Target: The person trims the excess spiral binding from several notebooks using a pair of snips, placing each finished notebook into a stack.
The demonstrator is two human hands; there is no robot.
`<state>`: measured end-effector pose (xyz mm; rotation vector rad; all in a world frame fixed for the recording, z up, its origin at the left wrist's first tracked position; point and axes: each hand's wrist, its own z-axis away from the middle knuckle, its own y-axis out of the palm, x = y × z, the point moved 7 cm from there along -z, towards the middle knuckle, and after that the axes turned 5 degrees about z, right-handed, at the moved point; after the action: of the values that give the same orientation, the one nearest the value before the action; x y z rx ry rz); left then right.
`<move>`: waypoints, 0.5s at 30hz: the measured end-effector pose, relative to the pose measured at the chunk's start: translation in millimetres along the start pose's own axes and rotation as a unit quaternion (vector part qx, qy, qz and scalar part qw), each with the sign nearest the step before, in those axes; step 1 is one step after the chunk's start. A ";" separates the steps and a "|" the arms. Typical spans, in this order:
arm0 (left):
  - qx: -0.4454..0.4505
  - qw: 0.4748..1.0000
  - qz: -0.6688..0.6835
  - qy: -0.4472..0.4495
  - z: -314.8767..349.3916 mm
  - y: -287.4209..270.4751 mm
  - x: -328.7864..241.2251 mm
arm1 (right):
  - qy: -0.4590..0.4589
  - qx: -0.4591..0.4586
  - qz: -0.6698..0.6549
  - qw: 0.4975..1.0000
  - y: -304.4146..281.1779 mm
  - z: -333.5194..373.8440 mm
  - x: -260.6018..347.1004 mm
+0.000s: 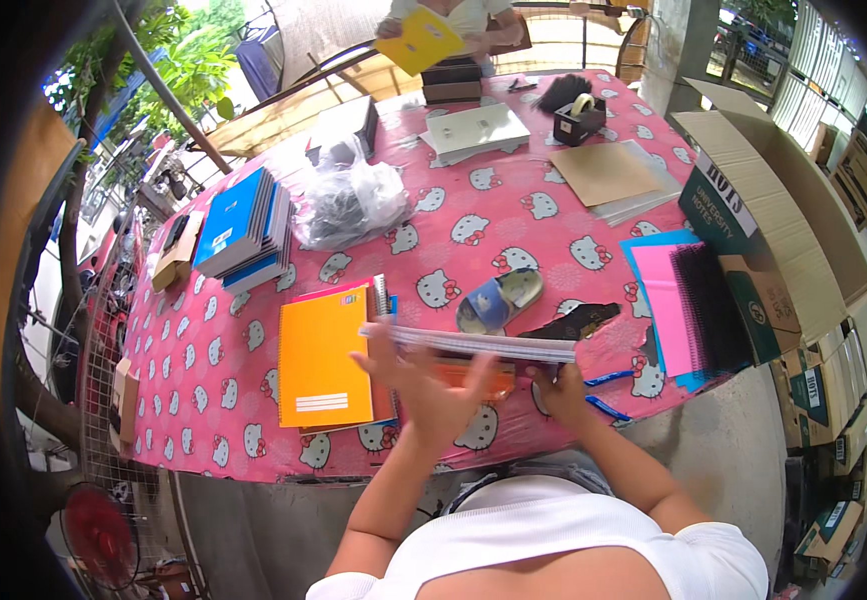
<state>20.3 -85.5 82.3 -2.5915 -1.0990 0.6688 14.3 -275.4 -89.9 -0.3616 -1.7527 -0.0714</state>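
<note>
Above counter point(253, 330) edge — spiral notebook point(473, 344), light and floppy, fingers of left hand point(423, 385) and right hand point(558, 385) clamped beneath; best gripped along stiff coil side.

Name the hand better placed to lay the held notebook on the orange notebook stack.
Left, probably. The left hand supports the spiral notebook right beside the orange notebook stack; the right hand holds its far end, away from the stack.

1 sandal point(499, 299), 1 tape dispenser point(579, 120), 1 orange notebook point(322, 368).
</note>
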 end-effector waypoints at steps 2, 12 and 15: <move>0.159 0.986 -0.002 0.048 -2.2 32.3 -33.2 | -0.060 0.092 0.148 0.983 -16.1 -15.5 10.3; 0.335 0.931 0.139 0.022 -0.5 87.9 -29.0 | 0.228 -0.117 0.608 0.752 -272.9 -130.0 -92.4; 0.271 0.952 0.136 0.036 -11.9 83.3 -34.6 | 0.242 -0.111 0.611 0.745 -274.9 -133.9 -92.1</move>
<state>56.3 -168.3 70.7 -2.2690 -0.4468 0.7931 79.5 -587.5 -108.8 -1.4668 -0.7231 0.5364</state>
